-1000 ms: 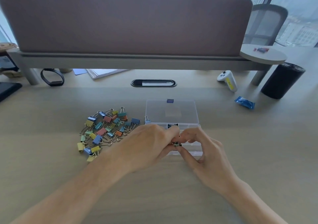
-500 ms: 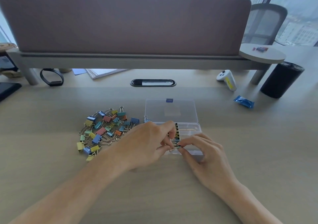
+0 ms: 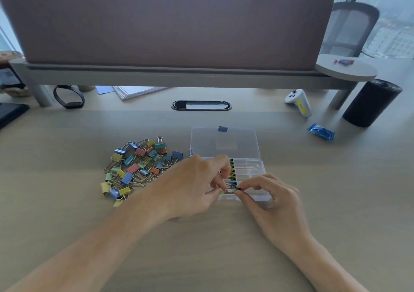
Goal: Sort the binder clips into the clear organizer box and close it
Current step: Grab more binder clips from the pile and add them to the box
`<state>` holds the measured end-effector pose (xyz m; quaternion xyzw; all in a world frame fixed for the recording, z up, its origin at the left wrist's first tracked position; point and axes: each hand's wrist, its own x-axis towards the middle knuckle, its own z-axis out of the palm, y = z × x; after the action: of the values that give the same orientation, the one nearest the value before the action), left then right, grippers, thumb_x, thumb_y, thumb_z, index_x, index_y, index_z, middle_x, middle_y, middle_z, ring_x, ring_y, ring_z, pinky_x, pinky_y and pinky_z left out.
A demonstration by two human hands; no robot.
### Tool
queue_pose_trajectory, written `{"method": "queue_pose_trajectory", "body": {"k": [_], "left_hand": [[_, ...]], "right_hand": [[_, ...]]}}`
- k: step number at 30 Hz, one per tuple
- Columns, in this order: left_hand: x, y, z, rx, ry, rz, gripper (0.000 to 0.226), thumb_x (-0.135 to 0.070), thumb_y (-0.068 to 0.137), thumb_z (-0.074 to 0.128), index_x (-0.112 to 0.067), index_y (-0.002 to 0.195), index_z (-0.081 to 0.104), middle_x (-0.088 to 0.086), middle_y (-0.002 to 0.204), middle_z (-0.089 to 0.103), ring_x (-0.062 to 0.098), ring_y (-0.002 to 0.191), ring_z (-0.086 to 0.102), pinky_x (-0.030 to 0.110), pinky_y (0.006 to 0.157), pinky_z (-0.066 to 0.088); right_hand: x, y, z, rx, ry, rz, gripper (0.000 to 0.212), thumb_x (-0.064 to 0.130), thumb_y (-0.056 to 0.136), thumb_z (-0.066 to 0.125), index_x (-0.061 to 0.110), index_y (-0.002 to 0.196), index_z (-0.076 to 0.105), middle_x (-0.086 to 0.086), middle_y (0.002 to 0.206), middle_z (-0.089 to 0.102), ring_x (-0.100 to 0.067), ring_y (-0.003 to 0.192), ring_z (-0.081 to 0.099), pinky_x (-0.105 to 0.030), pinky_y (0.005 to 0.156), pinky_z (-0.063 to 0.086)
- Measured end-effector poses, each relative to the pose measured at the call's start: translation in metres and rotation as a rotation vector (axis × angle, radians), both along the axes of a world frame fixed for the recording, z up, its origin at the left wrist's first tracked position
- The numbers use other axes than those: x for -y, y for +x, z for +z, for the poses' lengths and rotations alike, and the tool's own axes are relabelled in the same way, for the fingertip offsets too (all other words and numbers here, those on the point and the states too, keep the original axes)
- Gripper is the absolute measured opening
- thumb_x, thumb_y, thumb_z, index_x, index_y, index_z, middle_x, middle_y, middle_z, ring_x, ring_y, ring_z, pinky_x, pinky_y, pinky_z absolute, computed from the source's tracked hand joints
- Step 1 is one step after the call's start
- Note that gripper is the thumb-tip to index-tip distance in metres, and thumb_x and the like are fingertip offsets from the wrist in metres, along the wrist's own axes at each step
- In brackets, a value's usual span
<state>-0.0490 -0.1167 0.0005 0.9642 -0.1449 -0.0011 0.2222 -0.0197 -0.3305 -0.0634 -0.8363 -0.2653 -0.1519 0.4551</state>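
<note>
The clear organizer box (image 3: 257,177) lies open on the desk, its lid (image 3: 224,142) folded back flat. A row of binder clips (image 3: 231,171) stands packed in its left compartment. My left hand (image 3: 190,184) and my right hand (image 3: 273,198) meet over the box's near left corner, fingertips pinching one binder clip (image 3: 230,189) between them at the front end of the row. A loose pile of coloured binder clips (image 3: 136,166) lies on the desk left of the box.
A blue wrapped packet (image 3: 321,131), a white controller (image 3: 299,102) and a black cylinder (image 3: 371,102) sit at the right rear. A black wristband (image 3: 68,99) and papers (image 3: 134,91) lie under the raised shelf (image 3: 179,74). A cable slot (image 3: 201,105) is behind the box.
Both hands have shifted slightly toward me along the box, uncovering the row of clips in the left compartment. The pinched clip now sits at the row's near end.
</note>
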Motion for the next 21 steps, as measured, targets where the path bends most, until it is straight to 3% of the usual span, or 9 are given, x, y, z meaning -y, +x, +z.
{"method": "queue_pose_trajectory", "body": {"k": [4, 7, 15, 21], "left_hand": [[0.0, 0.0, 0.0, 0.001, 0.006, -0.009, 0.022, -0.026, 0.094, 0.07, -0.032, 0.105, 0.051, -0.021, 0.101, 0.075, -0.028, 0.068, 0.052, 0.002, 0.06, 0.036], [-0.001, 0.001, -0.001, 0.006, 0.003, 0.0, 0.024, -0.027, 0.093, 0.07, -0.035, 0.104, 0.05, -0.023, 0.099, 0.075, -0.024, 0.072, 0.056, 0.003, 0.069, 0.038], [-0.004, 0.0, -0.003, 0.028, 0.01, 0.002, 0.026, -0.029, 0.093, 0.07, -0.038, 0.101, 0.048, -0.026, 0.099, 0.074, -0.018, 0.079, 0.061, 0.004, 0.071, 0.042], [-0.003, 0.0, -0.001, 0.051, 0.008, 0.001, 0.023, -0.03, 0.093, 0.07, -0.037, 0.101, 0.049, -0.024, 0.099, 0.074, -0.011, 0.088, 0.066, 0.013, 0.079, 0.05]], "right_hand": [[-0.002, 0.001, -0.001, -0.012, -0.014, -0.008, 0.019, 0.015, 0.078, 0.091, 0.028, 0.084, 0.079, 0.023, 0.087, 0.073, 0.0, 0.089, 0.069, -0.009, 0.081, 0.047], [-0.005, 0.001, -0.001, -0.035, -0.01, -0.024, 0.019, 0.016, 0.078, 0.091, 0.03, 0.083, 0.079, 0.023, 0.089, 0.073, -0.001, 0.088, 0.069, -0.008, 0.081, 0.046], [-0.008, -0.001, 0.0, 0.1, -0.056, 0.015, 0.018, 0.011, 0.076, 0.091, 0.022, 0.083, 0.079, 0.028, 0.087, 0.068, -0.002, 0.087, 0.068, -0.017, 0.078, 0.052], [0.0, 0.005, -0.005, 0.177, -0.098, 0.039, 0.013, 0.01, 0.084, 0.085, 0.018, 0.093, 0.078, 0.016, 0.093, 0.074, -0.008, 0.092, 0.069, -0.03, 0.077, 0.056]]}}
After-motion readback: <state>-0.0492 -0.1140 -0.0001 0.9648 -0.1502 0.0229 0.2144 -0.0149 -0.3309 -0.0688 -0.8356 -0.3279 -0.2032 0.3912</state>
